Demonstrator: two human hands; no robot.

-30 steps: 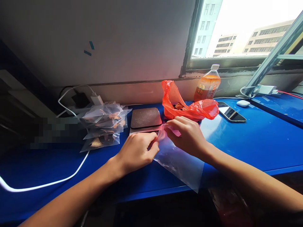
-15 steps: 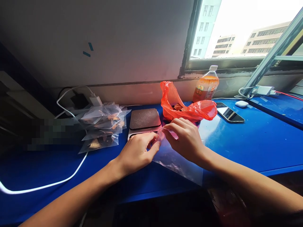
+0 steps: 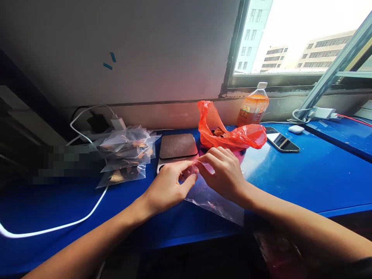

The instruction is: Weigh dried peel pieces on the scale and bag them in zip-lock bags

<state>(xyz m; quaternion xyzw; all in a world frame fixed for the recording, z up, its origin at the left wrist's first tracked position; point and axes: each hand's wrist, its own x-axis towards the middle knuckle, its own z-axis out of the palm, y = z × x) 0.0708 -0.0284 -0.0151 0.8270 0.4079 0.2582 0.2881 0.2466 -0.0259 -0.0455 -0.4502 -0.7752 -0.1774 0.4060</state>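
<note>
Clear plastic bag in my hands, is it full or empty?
Empty, as far as it shows: the clear plastic bag looks thin and flat, with no pieces visible inside. The right hand hides part of it.

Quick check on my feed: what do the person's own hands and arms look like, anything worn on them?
The left hand and right hand are bare, without gloves, and no ring or watch shows. The left forearm and right forearm are uncovered too, with no visible markings. Whether a sleeve begins at the dark lower-right corner is unclear.
</note>
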